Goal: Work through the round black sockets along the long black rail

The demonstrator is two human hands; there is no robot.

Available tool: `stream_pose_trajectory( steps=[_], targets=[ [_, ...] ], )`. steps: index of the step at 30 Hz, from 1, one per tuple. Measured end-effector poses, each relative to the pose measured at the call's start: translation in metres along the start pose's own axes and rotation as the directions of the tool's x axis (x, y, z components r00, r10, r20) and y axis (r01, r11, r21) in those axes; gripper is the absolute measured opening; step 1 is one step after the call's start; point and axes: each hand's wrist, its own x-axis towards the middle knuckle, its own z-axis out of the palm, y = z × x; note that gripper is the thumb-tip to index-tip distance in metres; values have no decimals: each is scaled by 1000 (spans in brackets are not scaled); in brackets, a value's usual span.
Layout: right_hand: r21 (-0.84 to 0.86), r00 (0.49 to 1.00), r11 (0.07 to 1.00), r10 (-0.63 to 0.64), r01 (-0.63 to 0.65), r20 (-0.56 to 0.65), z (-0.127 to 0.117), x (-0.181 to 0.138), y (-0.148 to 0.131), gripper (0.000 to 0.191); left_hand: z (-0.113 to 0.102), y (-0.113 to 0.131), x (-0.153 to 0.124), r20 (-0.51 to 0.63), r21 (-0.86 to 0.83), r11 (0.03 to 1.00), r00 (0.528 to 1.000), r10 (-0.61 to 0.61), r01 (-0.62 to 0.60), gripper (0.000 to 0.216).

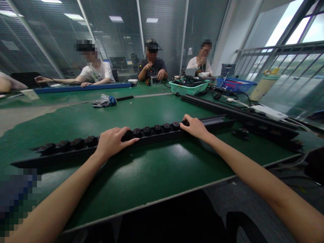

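Observation:
A long black rail (162,136) lies slantwise across the green table, holding a row of round black socket modules (157,128) with copper-coloured metal on top. My left hand (111,141) grips one of these modules near the middle of the rail, thumb along the front side and fingers over the back. At the right end of the row, my right hand (195,127) pinches another black socket module (186,123) between thumb and fingers. Several modules show between my hands, and several more sit left of my left hand. My fingers partly hide the gripped modules.
Another black rail (215,106) lies at the right, with a loose black part (241,133) near it. Further back are a green basket (187,89) of cables, gloves (104,101), a white power strip (269,112) and a bottle (265,84). Several people sit across the table.

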Motion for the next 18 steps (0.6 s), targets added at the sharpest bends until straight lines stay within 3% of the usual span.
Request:
stream_pose_trajectory(
  steps=[8,18],
  targets=[
    [-68,999,998,-14,11,-32,2,2,1,24,1,0,0,7,-26,1000,1000,-12,12,83],
    [-15,997,997,-73,72,-29,6,9,10,23,2,-1,0,-8,-43,999,1000,-8,8,81]
  ],
)
